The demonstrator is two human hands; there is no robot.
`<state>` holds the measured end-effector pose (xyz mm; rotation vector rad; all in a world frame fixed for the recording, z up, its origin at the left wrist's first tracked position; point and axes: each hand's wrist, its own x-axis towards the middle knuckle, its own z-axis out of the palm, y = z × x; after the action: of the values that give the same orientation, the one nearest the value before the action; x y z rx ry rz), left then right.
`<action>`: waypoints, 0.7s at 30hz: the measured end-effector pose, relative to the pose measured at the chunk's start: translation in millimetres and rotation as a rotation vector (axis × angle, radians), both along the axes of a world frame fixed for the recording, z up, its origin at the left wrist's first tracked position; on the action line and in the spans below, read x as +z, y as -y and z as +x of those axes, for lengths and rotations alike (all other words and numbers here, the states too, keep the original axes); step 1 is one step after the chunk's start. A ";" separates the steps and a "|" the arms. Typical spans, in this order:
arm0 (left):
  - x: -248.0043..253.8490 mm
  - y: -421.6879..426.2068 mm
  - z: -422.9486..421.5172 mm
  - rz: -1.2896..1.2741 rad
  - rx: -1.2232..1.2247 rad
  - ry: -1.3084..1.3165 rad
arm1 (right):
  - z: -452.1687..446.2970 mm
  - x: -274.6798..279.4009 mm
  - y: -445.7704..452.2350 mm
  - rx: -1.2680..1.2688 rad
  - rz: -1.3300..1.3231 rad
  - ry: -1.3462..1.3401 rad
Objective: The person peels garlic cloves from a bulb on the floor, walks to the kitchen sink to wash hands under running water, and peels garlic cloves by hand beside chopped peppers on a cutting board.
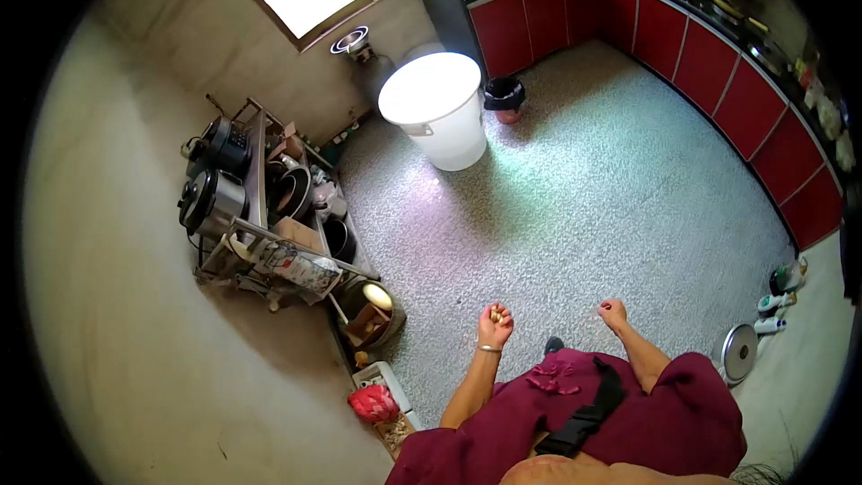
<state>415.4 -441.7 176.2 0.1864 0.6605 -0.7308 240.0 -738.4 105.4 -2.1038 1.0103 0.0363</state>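
Note:
My left hand (496, 323), with a bangle on the wrist, is held palm up in front of me. Its fingers curl inward around what look like small pale pieces, too small to name. To its right, my right hand (612, 313) is closed with the fingers bent in; whatever it may hold is hidden. Both hands are in the air above the grey speckled floor (575, 242), apart from each other and touching no furniture. A dark red garment (655, 422) covers my body below them.
A large white tub (449, 135) stands ahead beside a small lined bin (507, 112). On the left, a rack (256, 171) holds cookers and pans, with a bucket (388, 328) and a box (391, 377) nearby. Red cabinets (655, 36) curve along the right; a round lid (738, 353) leans there.

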 end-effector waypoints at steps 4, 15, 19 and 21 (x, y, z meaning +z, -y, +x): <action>17.5 87.4 38.7 -0.101 -0.138 -0.043 | 10.1 -8.9 53.7 -0.126 0.040 0.041; 28.1 219.6 194.2 -0.109 -0.314 -0.036 | 119.6 -32.9 113.5 -0.490 0.271 0.007; 54.4 284.4 284.9 -0.265 -0.383 0.007 | 191.2 -6.8 151.3 -0.526 0.262 -0.004; 69.3 317.8 329.0 -0.258 -0.427 0.052 | 226.6 -4.6 181.4 -0.490 0.204 0.001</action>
<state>744.3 -759.5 245.5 0.1083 0.4738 -1.2092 466.6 -919.8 100.8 -1.6294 1.4312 -0.1018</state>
